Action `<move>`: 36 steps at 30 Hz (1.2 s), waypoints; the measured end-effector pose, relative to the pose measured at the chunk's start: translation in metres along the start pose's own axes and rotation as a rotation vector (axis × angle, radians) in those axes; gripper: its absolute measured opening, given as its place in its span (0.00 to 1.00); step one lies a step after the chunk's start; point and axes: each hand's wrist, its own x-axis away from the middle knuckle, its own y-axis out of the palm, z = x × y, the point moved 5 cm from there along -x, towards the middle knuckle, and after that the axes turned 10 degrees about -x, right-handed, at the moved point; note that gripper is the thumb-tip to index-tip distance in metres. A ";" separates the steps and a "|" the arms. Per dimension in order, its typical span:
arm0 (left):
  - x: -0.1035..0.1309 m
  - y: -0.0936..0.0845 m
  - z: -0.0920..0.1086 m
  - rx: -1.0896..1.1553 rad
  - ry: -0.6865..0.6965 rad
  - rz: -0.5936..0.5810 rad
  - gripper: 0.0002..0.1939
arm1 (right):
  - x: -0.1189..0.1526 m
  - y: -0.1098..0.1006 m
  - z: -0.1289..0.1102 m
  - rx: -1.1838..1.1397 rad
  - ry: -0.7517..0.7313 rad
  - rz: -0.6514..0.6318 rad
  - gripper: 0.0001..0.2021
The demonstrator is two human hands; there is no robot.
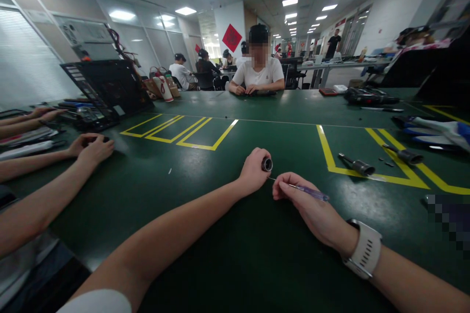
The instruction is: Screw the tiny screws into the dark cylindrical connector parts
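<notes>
My left hand (254, 170) is closed around a dark metal cylinder (267, 164), whose round open end faces right. Most of the cylinder is hidden in the palm. Between the thumb and fingers of my right hand (293, 188) is a slim screwdriver (308, 191) with a clear purple handle. Its thin shaft points left, with the tip close to the cylinder; whether it touches I cannot tell. Both hands are low over the green tabletop (205, 186). To the right lie two dark metal pieces, a nearer one (358, 164) and a farther one (406, 155), each a wide cylinder on a narrower shank.
Small dark bits (386, 163) lie between those pieces, near yellow tape (330, 156). Blue-and-white gloves (436, 129) and a black tool pouch (370, 95) are at the right. A co-worker's hands (91, 146) work at left; another person (259, 71) sits opposite. A black frame (110, 88) stands back left.
</notes>
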 end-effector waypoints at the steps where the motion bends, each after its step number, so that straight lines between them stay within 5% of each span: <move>1: -0.001 -0.001 -0.001 0.015 0.012 0.001 0.09 | 0.001 0.002 0.002 -0.014 0.005 -0.011 0.06; 6: -0.004 0.000 -0.006 0.062 0.044 -0.017 0.09 | 0.002 0.001 0.003 -0.094 -0.043 -0.003 0.11; 9: -0.003 0.004 -0.001 0.111 0.092 -0.098 0.08 | -0.001 -0.010 -0.003 -0.101 -0.138 0.108 0.13; 13: 0.003 0.009 0.011 0.141 0.168 -0.238 0.08 | -0.003 -0.024 -0.005 -0.063 -0.219 0.276 0.05; 16: 0.005 0.009 0.015 0.125 0.170 -0.267 0.08 | -0.002 -0.026 -0.002 -0.021 -0.233 0.290 0.02; 29: 0.014 0.013 0.031 -0.201 0.426 -0.361 0.03 | 0.008 -0.012 -0.011 0.646 -0.320 0.297 0.04; 36: 0.018 0.012 0.036 -0.289 0.504 -0.362 0.04 | 0.000 -0.025 -0.008 0.317 -0.206 0.321 0.05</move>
